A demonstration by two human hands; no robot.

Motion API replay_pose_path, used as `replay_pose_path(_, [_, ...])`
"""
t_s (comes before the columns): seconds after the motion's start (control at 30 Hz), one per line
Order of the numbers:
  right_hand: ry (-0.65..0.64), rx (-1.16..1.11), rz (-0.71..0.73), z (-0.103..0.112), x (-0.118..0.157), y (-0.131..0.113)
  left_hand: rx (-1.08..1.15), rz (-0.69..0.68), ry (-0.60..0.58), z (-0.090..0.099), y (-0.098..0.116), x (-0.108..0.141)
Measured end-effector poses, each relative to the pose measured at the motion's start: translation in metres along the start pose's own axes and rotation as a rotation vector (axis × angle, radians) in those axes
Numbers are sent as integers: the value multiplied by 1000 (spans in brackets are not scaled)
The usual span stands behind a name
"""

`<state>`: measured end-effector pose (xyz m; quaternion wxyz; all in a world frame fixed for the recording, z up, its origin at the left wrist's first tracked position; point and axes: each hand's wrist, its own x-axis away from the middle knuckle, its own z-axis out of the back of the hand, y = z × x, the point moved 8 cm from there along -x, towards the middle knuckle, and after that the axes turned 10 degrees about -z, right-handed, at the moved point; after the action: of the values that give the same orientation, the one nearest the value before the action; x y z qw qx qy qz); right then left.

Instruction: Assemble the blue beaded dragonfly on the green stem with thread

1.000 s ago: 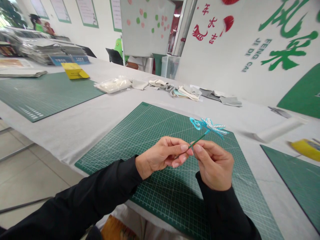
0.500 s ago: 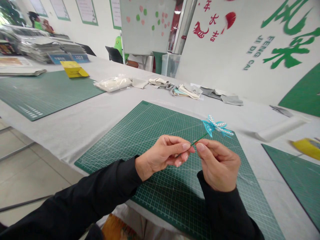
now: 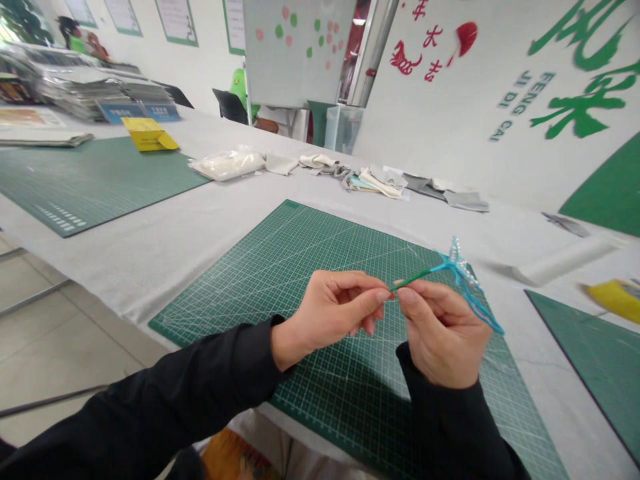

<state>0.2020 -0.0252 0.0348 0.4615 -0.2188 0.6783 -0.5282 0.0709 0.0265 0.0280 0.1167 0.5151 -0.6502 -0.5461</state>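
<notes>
A blue craft flower (image 3: pixel 456 265) with white bead-like dots along its petals is held over the green cutting mat (image 3: pixel 280 267). Its thin green stem (image 3: pixel 413 277) slants down to the left. My left hand (image 3: pixel 333 310) pinches the lower end of that stem between thumb and fingers. Close beside it, my right hand (image 3: pixel 445 333) is closed with thumb and forefinger on the stem, just below the flower head. The blue petals hang past the right knuckles. Whatever else lies inside the right fingers is hidden.
A second cutting mat (image 3: pixel 100 180) carries a yellow folded card (image 3: pixel 149 135). Behind my mat lie a clear plastic bag (image 3: pixel 230 164) and several fabric scraps (image 3: pixel 375 181). Another mat (image 3: pixel 585 353) and a yellow object (image 3: pixel 617 298) are at right. Stacked packets (image 3: pixel 75 90) stand far left.
The flower head has turned and tipped rightward, showing its side and underside, with petals now over the right hand. Both hands keep hold, the right one slightly further right.
</notes>
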Motion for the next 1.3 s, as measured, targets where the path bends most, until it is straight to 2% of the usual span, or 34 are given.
replay_pose_path(0.17, [11,29,12,-1,0,-6,-108,-167,2,-2,15,1])
replay_pose_path(0.37, [7,-51,46,-3,-1,-9,-247,-300,24,-1,23,3])
replay_pose_path(0.53, [15,-4,22,-2,-2,-8,-458,-422,31,-1,32,8])
replay_pose_path(0.6, [5,-23,10,-1,-3,-7,-479,-433,35,-1,34,8])
replay_pose_path(0.67, [-1,-52,-10,-1,-3,-5,-367,-330,20,1,27,5])
replay_pose_path(0.83, [-60,-108,-77,-2,-4,2,198,272,-158,-5,-20,2])
replay_pose_path(0.9, [-95,-118,-84,-4,-4,3,352,395,-240,-9,-27,6])
replay_pose_path(1.03, [-134,-123,-81,-7,-2,2,428,415,-299,-10,-30,10])
replay_pose_path(1.3, [-159,-174,-135,-10,-3,4,341,357,-193,-4,-29,7])
